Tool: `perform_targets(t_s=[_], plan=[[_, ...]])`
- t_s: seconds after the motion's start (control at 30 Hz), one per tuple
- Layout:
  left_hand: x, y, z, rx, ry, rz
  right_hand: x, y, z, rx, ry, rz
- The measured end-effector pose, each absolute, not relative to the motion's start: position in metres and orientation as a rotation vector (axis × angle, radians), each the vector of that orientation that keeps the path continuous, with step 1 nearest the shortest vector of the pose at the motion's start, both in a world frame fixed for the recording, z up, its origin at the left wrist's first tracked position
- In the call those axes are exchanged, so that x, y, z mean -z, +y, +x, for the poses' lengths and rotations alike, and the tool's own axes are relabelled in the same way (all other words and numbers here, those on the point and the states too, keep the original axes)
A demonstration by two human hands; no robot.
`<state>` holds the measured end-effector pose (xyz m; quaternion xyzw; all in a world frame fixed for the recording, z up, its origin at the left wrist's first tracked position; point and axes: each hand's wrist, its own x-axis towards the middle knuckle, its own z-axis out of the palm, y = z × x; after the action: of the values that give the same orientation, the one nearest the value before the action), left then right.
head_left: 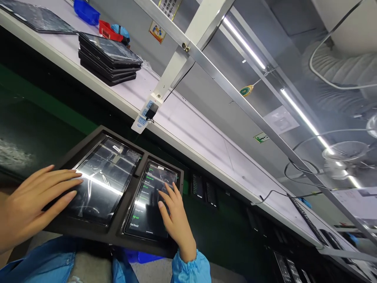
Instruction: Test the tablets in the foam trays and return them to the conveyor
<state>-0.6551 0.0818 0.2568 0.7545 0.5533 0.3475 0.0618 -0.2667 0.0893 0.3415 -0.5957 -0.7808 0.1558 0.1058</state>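
A black foam tray lies before me with two tablets set side by side in its recesses. The left tablet has a dark, glossy screen that reflects a ceiling light. On the right tablet the screen is lit, with a list of test names in green and white text. My left hand is open, its fingers stretched over the left edge of the left tablet. Over the upper right of the lit screen is my right hand, open with fingers spread; whether a fingertip touches the glass I cannot tell.
A white shelf runs diagonally above the dark green work surface. It bears a stack of tablets, a red bin and a blue bin. A power strip with a plug hangs at the shelf's post. More devices lie farther right.
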Motion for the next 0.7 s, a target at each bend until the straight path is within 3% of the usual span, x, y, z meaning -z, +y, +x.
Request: perform_targets(t_s=[0.27, 0.53, 0.7], plan=[[-0.25, 0.078, -0.65, -1.074, 1.648, 2.334, -0.336, 0.092, -0.263, -0.433, -2.234, -1.82], [-0.253, 0.078, -0.638, -0.825, 1.818, 2.458, -0.33, 0.074, -0.269, -0.521, -2.004, -1.812], [-0.28, 0.128, -0.624, -0.681, 1.403, 2.683, -0.328, 0.062, -0.284, -0.507, -1.844, -1.798]])
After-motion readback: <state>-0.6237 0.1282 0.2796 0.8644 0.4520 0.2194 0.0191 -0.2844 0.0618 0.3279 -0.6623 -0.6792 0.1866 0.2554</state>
